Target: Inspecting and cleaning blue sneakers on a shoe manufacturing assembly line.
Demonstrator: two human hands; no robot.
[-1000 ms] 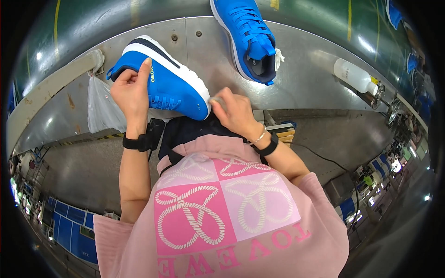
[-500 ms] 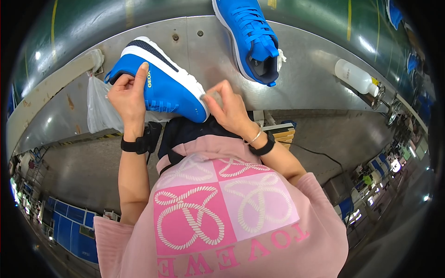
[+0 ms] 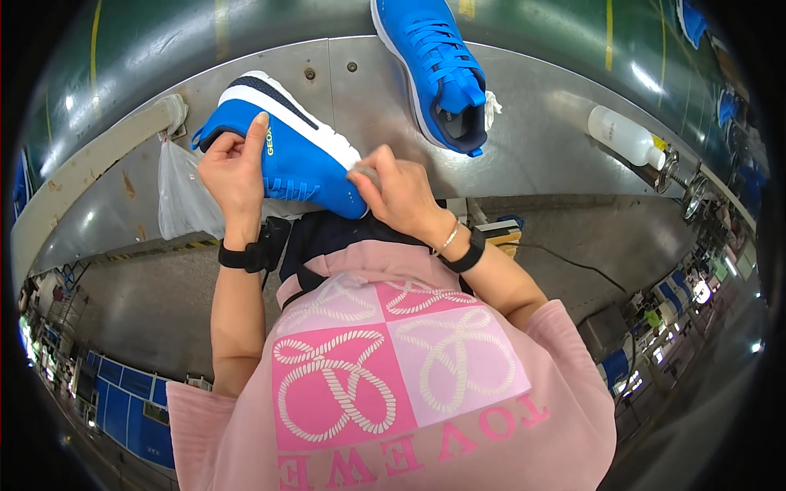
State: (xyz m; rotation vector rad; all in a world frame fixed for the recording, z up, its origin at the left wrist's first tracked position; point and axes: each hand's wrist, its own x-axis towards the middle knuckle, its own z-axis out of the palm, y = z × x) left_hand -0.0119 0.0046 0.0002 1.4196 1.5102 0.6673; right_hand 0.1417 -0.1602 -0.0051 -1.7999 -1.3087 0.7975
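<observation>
Left hand [image 3: 233, 168] fingers grip the heel of a blue sneaker [image 3: 286, 151] tilted at the metal worktop [image 3: 540, 139] edge; right hand [image 3: 401, 192] fingers pinch a small pale object at its toe sole. Second blue sneaker [image 3: 438, 69] lies apart.

Left hand [image 3: 233, 176]: grips blue shoe [image 3: 286, 155] heel, ten o'clock.
Right hand [image 3: 397, 196]: presses its toe.
Second shoe [image 3: 438, 69]: twelve o'clock.

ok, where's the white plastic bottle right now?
In the head view the white plastic bottle lies on its side at the right end of the metal table, right of the second blue shoe, away from both hands.
</observation>
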